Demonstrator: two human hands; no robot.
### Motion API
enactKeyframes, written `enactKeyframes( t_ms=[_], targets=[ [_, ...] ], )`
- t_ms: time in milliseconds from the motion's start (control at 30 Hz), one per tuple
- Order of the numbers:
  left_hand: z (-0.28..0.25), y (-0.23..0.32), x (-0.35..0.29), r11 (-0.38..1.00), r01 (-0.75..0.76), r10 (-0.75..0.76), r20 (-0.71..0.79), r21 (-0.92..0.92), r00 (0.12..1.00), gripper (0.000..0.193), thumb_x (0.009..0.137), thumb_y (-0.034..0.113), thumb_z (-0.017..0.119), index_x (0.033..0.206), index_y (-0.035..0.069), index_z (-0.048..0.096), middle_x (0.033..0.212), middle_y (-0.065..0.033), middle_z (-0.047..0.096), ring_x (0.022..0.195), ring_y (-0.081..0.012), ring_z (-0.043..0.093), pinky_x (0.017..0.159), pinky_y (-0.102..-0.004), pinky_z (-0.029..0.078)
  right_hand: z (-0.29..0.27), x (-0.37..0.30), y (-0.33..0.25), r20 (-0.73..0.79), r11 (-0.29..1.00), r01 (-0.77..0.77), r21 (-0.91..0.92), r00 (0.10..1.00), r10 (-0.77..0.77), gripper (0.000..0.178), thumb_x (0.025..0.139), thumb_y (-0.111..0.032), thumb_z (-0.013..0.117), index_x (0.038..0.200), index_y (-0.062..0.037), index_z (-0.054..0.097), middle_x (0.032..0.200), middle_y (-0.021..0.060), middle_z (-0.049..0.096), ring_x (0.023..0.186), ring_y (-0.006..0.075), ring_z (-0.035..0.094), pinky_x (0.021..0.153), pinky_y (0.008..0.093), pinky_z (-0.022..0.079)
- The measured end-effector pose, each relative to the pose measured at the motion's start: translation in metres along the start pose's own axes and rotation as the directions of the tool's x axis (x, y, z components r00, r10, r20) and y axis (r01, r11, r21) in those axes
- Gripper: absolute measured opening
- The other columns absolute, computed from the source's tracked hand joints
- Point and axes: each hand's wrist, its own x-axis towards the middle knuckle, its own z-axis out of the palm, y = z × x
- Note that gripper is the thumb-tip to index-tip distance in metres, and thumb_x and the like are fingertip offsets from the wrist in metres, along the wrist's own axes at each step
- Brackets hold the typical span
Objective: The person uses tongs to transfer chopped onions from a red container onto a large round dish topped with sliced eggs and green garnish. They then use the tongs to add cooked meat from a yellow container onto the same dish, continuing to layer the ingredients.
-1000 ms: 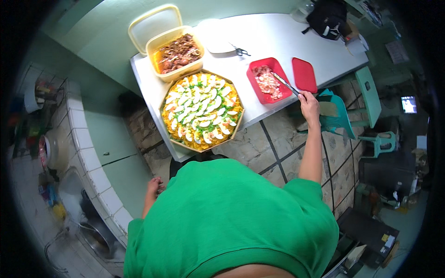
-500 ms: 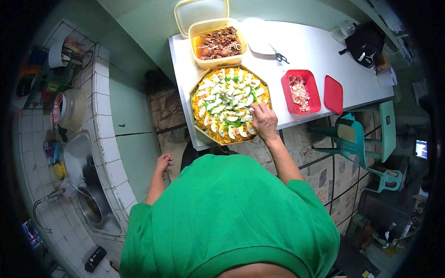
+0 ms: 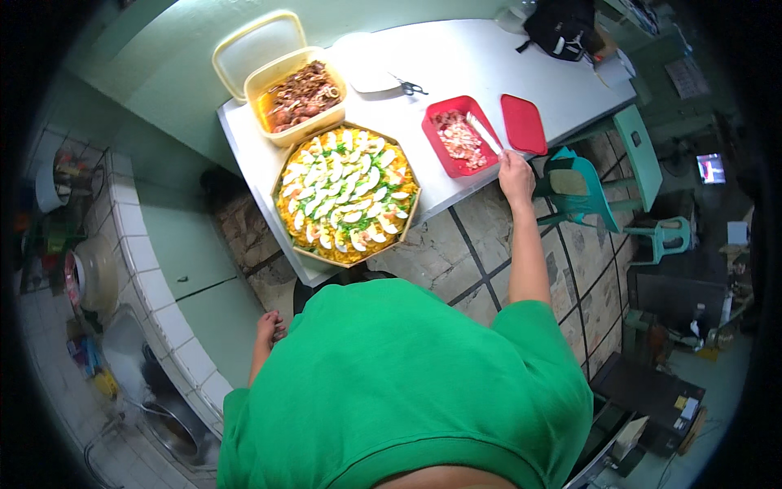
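Note:
My right hand (image 3: pixel 516 178) is closed around the handle of a slim, pale metal utensil (image 3: pixel 484 130), whose exact kind I cannot make out. Its far end reaches into a red plastic container (image 3: pixel 435 145) holding small pinkish-white pieces (image 3: pixel 461 143). Left of the container is an octagonal tray (image 3: pixel 415 213) of yellow-orange noodles, topped with egg slices (image 3: pixel 350 183) and chopped green onion. My left hand (image 3: pixel 270 327) hangs beside my body, below the table's near left corner. Its fingers are loosely bent and apart, with nothing in them.
Behind the tray stands a yellowish tub (image 3: pixel 259 90) of dark meat in sauce, its lid (image 3: pixel 257 49) leaning behind it. Scissors (image 3: pixel 410 87), a white plate (image 3: pixel 366 69), a red lid (image 3: pixel 523 124) and a black bag (image 3: pixel 560 28) lie on the table (image 3: pixel 456 57). A green chair (image 3: pixel 590 196) stands right.
My right hand has moved from over the tray rightward to the red container, carrying the utensil. The view has shifted, so the table appears farther left. My left hand still hangs at my side.

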Motion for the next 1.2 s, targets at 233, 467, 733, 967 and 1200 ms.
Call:
enactKeyframes(
  t_ms=[233, 467, 733, 967, 1200],
  targets=[
    [-0.002, 0.029, 0.004, 0.996, -0.077, 0.078, 0.019, -0.051, 0.997, 0.030, 0.098, 0.034, 0.054, 0.124, 0.020, 0.058, 0.100, 0.0002, 0.062, 0.080, -0.0164, 0.061, 0.064, -0.0361, 0.048, 0.002, 0.018, 0.014, 0.134, 0.960, -0.065, -0.274, 0.985, 0.105, 0.032, 0.095, -0.035, 0.050, 0.100, -0.0082, 0.068, 0.099, 0.0221, 0.067, 0.096, 0.0427, 0.063, 0.082, 0.0518, 0.049],
    [0.000, 0.023, -0.003, 0.998, -0.034, 0.035, 0.017, -0.045, 0.999, 0.029, 0.098, 0.033, 0.054, 0.123, 0.020, 0.058, 0.100, 0.0002, 0.062, 0.081, -0.0167, 0.061, 0.063, -0.0364, 0.048, 0.010, 0.030, 0.011, 0.197, 0.955, -0.100, -0.280, 0.967, 0.159, 0.030, 0.095, -0.034, 0.050, 0.101, -0.0106, 0.069, 0.103, 0.0194, 0.068, 0.100, 0.0419, 0.063, 0.086, 0.0514, 0.049],
    [-0.005, -0.015, -0.005, 0.995, 0.018, -0.017, -0.005, 0.103, 1.000, 0.030, 0.095, 0.038, 0.057, 0.119, 0.019, 0.059, 0.098, 0.0013, 0.061, 0.078, -0.0171, 0.060, 0.063, -0.0368, 0.048, -0.009, -0.013, -0.012, 0.183, 0.981, 0.004, 0.195, 0.982, -0.041, 0.029, 0.095, -0.032, 0.057, 0.108, -0.0103, 0.070, 0.095, 0.0181, 0.068, 0.087, 0.0330, 0.067, 0.075, 0.0403, 0.051],
    [0.008, 0.008, 0.002, 0.995, 0.061, -0.062, -0.006, -0.083, 0.998, 0.030, 0.096, 0.037, 0.056, 0.120, 0.020, 0.060, 0.100, 0.0030, 0.062, 0.081, -0.0157, 0.063, 0.067, -0.0363, 0.047, 0.056, -0.102, -0.110, 0.366, 0.842, 0.255, 0.475, 0.813, -0.452, 0.018, 0.091, -0.023, 0.061, 0.099, -0.0093, 0.070, 0.086, 0.0095, 0.067, 0.078, 0.0282, 0.066, 0.069, 0.0380, 0.051],
    [0.004, 0.019, -0.006, 0.990, 0.036, -0.039, -0.016, -0.140, 0.999, 0.035, 0.094, 0.037, 0.059, 0.124, 0.018, 0.057, 0.103, 0.0005, 0.063, 0.081, -0.0163, 0.062, 0.061, -0.0332, 0.046, 0.060, -0.108, -0.131, 0.348, 0.831, 0.420, 0.366, 0.766, -0.541, 0.017, 0.090, -0.024, 0.062, 0.097, -0.0101, 0.069, 0.085, 0.0079, 0.066, 0.076, 0.0311, 0.065, 0.067, 0.0409, 0.051]
  ],
)
